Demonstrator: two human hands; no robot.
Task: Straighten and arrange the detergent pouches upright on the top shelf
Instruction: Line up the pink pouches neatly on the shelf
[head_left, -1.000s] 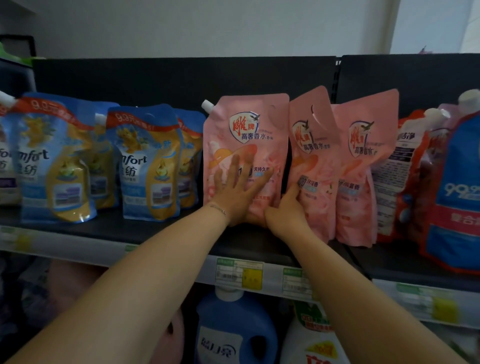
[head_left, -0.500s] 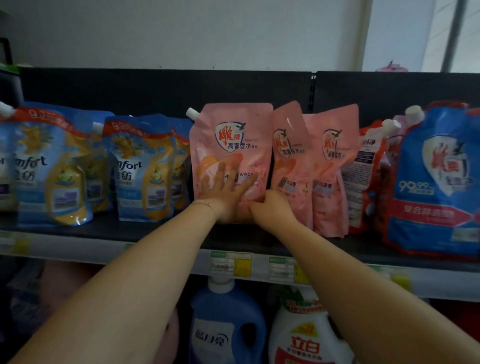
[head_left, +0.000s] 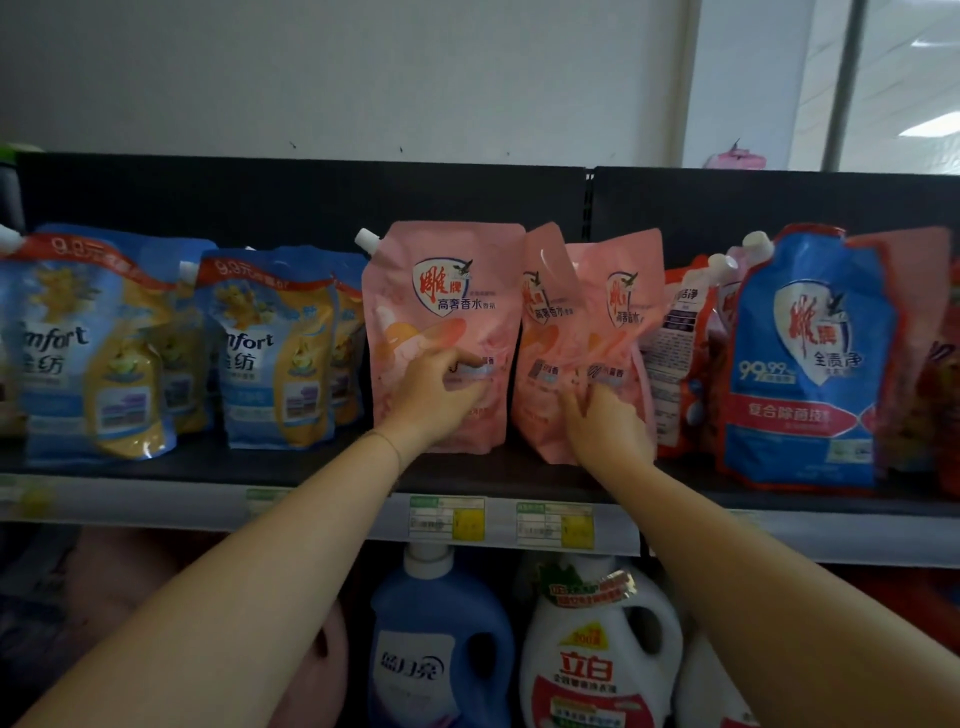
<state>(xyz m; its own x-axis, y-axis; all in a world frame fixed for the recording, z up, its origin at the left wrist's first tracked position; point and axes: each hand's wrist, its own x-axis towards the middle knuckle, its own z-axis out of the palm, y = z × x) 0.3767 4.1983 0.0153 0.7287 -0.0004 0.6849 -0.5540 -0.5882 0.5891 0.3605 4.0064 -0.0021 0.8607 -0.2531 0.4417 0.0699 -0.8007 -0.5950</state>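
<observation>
Three pink detergent pouches stand on the top shelf (head_left: 311, 467). The front pink pouch (head_left: 441, 291) is upright with its white spout at the upper left. My left hand (head_left: 436, 395) grips its lower front with bent fingers and thumb. To its right, the middle pink pouch (head_left: 545, 332) leans a little and overlaps the third pink pouch (head_left: 623, 312) behind it. My right hand (head_left: 602, 426) holds the lower part of these two, fingers curled into the film. A narrow dark gap separates the front pouch from the middle one.
Blue and yellow softener pouches (head_left: 270, 353) fill the shelf's left side. A red and white pouch (head_left: 680, 353) and a large blue pouch (head_left: 810, 364) crowd the right. Price tags (head_left: 447, 519) line the shelf edge. A blue bottle (head_left: 441, 649) and a white bottle (head_left: 597, 665) stand below.
My left hand went from flat with spread fingers to bent fingers on the front pouch. My right hand moved right onto the middle and third pouches. A gap opened between the pouches.
</observation>
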